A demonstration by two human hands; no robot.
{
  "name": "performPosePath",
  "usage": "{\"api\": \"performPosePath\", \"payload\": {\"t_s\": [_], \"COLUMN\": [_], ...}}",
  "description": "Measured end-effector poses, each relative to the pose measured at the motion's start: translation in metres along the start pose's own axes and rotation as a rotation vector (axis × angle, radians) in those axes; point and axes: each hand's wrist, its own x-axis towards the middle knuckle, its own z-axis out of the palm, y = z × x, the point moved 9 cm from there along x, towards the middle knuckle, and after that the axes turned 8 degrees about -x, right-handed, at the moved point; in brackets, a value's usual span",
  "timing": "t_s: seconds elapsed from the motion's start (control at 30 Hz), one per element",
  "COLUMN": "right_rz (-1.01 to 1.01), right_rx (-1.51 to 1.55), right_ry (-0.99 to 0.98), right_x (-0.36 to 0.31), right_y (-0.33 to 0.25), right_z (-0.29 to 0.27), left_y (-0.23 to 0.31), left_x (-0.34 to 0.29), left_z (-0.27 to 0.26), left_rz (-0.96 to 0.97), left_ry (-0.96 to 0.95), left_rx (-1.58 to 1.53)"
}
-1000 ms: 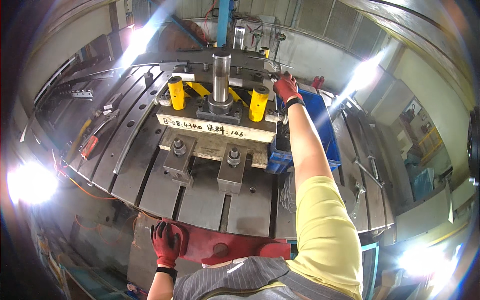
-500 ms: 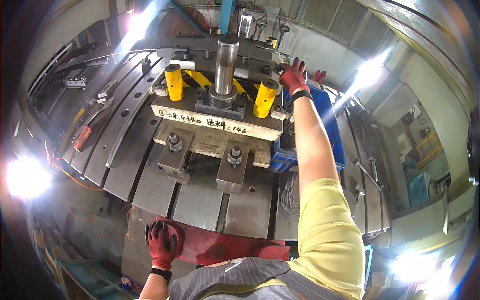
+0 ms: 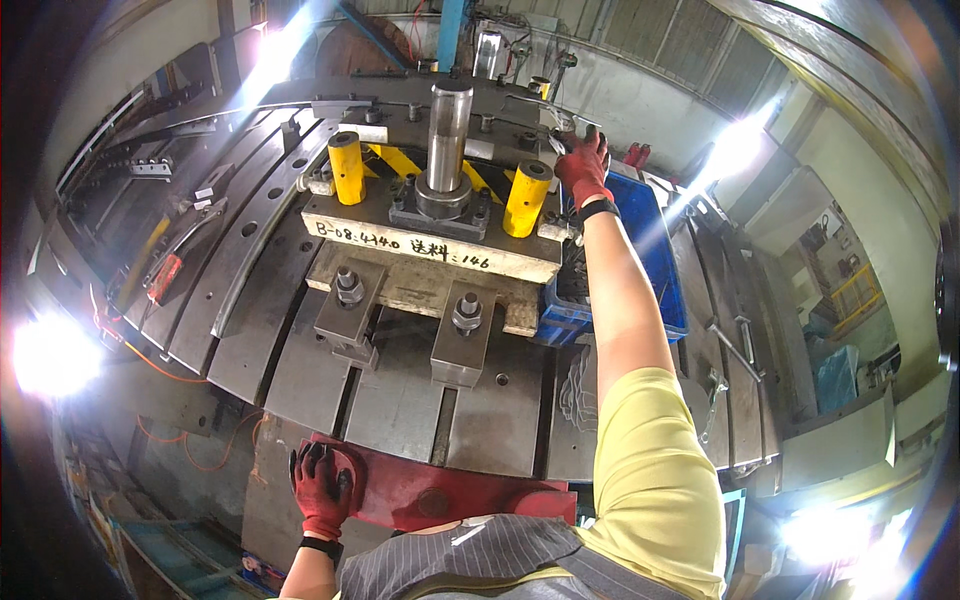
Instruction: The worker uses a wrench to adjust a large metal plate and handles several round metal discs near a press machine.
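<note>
My right hand, in a red glove with dark fingertips, reaches to the far right end of the die block. It is above the far end of a blue plastic bin. Its fingers are curled, and something pale and shiny shows beside the thumb, too small to name. At the near edge of the machine table, my gloved left hand lies on a red metal panel, fingers apart, holding nothing. On the die stand a thick steel guide post and two yellow cylinders.
Two bolted clamp blocks hold the die's near side on the slotted table. Thin metal pieces lie near the bin. Hand tools are at the left, and metal rods lie at the right.
My right hand has shifted slightly left and nearer to me, its fingers turned a little. The left hand stays on the red panel.
</note>
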Motion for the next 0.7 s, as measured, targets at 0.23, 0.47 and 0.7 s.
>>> {"api": "performPosePath", "payload": {"t_s": [0.23,0.47,0.7], "right_rz": [0.104,-0.076,-0.192], "right_rx": [0.725,1.176,0.28], "right_ry": [0.472,0.17,-0.099], "right_x": [-0.015,-0.041,-0.022], "right_y": [0.061,0.058,0.021], "right_z": [-0.063,-0.076,-0.041], "left_y": [0.0,0.001,-0.002], "left_x": [-0.002,-0.004,-0.007], "left_z": [0.002,0.001,0.0], "left_rz": [-0.001,0.031,-0.015], "left_ry": [0.024,0.026,0.011], "left_rx": [0.019,0.041,-0.006]}}
